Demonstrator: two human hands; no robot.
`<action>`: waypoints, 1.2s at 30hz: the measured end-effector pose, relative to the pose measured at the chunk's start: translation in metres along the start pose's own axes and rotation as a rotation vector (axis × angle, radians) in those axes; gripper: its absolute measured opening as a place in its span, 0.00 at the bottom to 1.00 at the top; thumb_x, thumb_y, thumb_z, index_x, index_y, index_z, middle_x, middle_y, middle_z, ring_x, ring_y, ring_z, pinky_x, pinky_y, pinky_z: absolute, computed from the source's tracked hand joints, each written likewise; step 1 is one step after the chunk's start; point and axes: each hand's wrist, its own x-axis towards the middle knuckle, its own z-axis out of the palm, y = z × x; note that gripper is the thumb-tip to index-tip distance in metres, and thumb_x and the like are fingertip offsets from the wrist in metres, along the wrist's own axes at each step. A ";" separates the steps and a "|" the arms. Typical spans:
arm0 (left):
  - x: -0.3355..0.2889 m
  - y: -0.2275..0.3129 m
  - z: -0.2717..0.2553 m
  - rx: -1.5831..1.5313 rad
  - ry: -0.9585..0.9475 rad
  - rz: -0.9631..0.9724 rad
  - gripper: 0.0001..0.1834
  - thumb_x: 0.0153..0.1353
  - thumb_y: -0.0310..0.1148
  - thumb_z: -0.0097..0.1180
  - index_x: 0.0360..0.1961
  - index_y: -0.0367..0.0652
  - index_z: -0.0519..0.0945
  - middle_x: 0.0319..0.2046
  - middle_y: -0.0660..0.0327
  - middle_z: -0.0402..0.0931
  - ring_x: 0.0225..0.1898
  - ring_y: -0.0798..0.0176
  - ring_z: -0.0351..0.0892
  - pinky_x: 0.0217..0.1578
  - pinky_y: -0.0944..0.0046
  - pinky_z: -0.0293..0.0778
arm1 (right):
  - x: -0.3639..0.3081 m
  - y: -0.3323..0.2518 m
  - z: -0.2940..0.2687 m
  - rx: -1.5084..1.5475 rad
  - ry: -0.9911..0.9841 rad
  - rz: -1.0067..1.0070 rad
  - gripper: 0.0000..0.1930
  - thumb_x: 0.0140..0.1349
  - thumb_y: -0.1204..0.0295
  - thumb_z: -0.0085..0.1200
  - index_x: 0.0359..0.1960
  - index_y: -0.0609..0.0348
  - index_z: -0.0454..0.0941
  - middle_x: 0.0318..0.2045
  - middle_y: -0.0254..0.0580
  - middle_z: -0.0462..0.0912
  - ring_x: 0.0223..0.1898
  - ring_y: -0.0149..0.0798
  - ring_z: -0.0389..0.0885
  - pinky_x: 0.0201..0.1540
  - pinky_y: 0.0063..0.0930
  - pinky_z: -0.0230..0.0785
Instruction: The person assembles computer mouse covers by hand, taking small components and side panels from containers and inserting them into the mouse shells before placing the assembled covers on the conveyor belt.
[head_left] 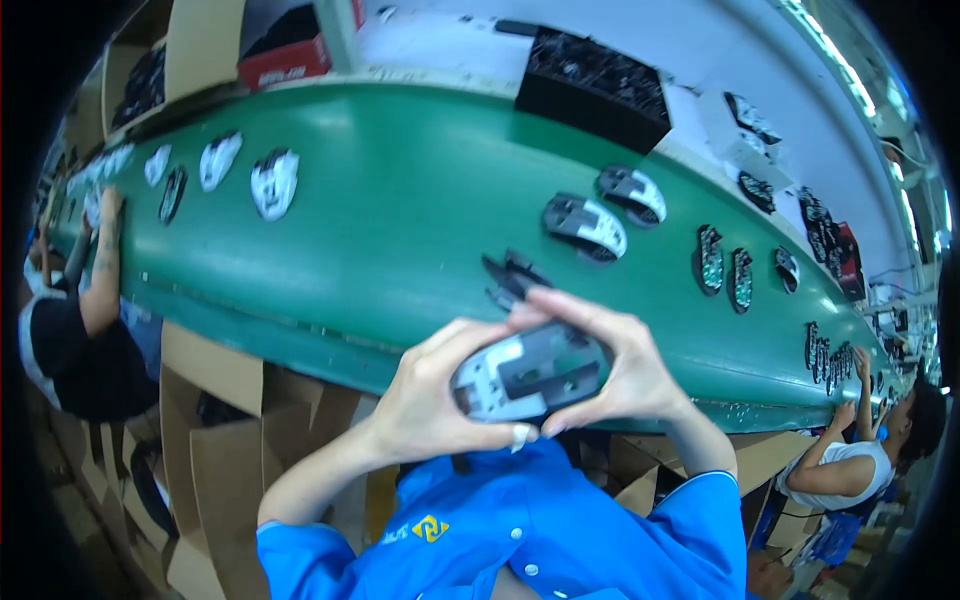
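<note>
Between my two hands I hold a computer mouse shell (535,375), dark grey with a white end, above the near edge of the green belt. My left hand (435,385) wraps round its white end, the thumb along the near side. Round the dark end curls my right hand (630,365), its thumb also on the near side. Just beyond my fingers lie black plastic pieces (512,275) on the belt. A grey and white mouse shell (585,228) rests farther off to the right, with a second one (632,194) behind it.
A black box of dark parts (595,85) stands at the belt's far edge. White mouse shells (273,185) lie to the left on the green belt (400,190). Circuit-board pieces (709,260) lie right. Co-workers sit at left (85,340) and right (850,465). Cardboard boxes (215,480) stand below.
</note>
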 end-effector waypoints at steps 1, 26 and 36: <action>0.000 -0.007 -0.001 -0.032 -0.015 0.014 0.39 0.35 0.38 0.75 0.48 0.30 0.73 0.42 0.48 0.75 0.42 0.53 0.79 0.44 0.59 0.74 | -0.001 0.001 0.002 -0.079 -0.001 -0.011 0.53 0.30 0.63 0.78 0.61 0.66 0.62 0.51 0.50 0.77 0.54 0.42 0.75 0.60 0.36 0.64; -0.003 -0.098 -0.049 -1.822 0.228 -0.471 0.45 0.53 0.67 0.50 0.56 0.37 0.65 0.46 0.49 0.69 0.37 0.56 0.71 0.30 0.59 0.75 | 0.265 0.119 -0.206 -0.794 0.413 0.413 0.09 0.50 0.67 0.62 0.33 0.55 0.85 0.30 0.44 0.84 0.30 0.38 0.83 0.31 0.33 0.77; 0.030 -0.066 -0.050 -1.574 0.154 -0.549 0.33 0.65 0.57 0.35 0.61 0.44 0.64 0.47 0.50 0.74 0.41 0.54 0.77 0.31 0.53 0.78 | 0.171 0.001 -0.107 -0.715 0.109 -0.344 0.05 0.53 0.75 0.56 0.30 0.62 0.80 0.28 0.39 0.80 0.30 0.36 0.78 0.31 0.28 0.72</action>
